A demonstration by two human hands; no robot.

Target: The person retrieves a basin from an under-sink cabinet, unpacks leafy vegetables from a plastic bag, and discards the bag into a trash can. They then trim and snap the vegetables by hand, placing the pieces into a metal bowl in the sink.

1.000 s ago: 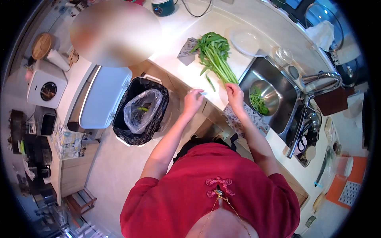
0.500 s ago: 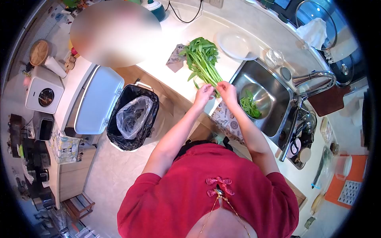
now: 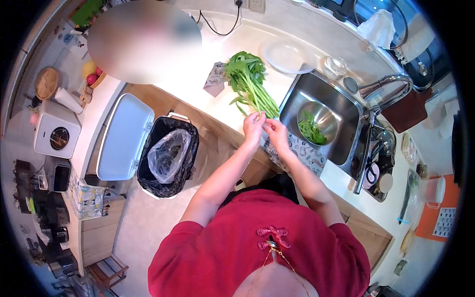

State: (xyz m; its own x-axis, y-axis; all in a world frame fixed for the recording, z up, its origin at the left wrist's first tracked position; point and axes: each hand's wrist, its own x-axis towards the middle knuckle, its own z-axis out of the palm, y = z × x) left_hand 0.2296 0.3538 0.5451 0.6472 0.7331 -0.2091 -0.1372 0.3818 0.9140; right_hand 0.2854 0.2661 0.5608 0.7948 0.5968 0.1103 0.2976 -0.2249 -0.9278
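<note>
A bunch of leafy greens (image 3: pixel 253 84) lies on the white counter, its leaves pointing away and its cut stems toward me. My left hand (image 3: pixel 254 128) is closed at the near stem ends, with fingers pinched on a green stem. Close beside it, my right hand (image 3: pixel 277 133) has its thumb and fingertips pressed together on that same stem. The fingers partly cover what they grip. Plucked green leaves (image 3: pixel 310 129) lie in a metal bowl (image 3: pixel 332 119) inside the sink (image 3: pixel 341 153), right of my hands.
A lined trash bin (image 3: pixel 168 156) stands open at the left, its lid (image 3: pixel 126 136) raised. Behind the sink are a clear plastic plate (image 3: pixel 284 55) and a faucet (image 3: pixel 391 89). A patterned paper piece (image 3: pixel 214 81) lies left of the greens; a patterned cloth (image 3: pixel 302 156) hangs at the counter edge.
Both hands have shifted slightly toward me and drawn closer together, now meeting at the fingertips near the stem ends. The camera view has tilted a little.
</note>
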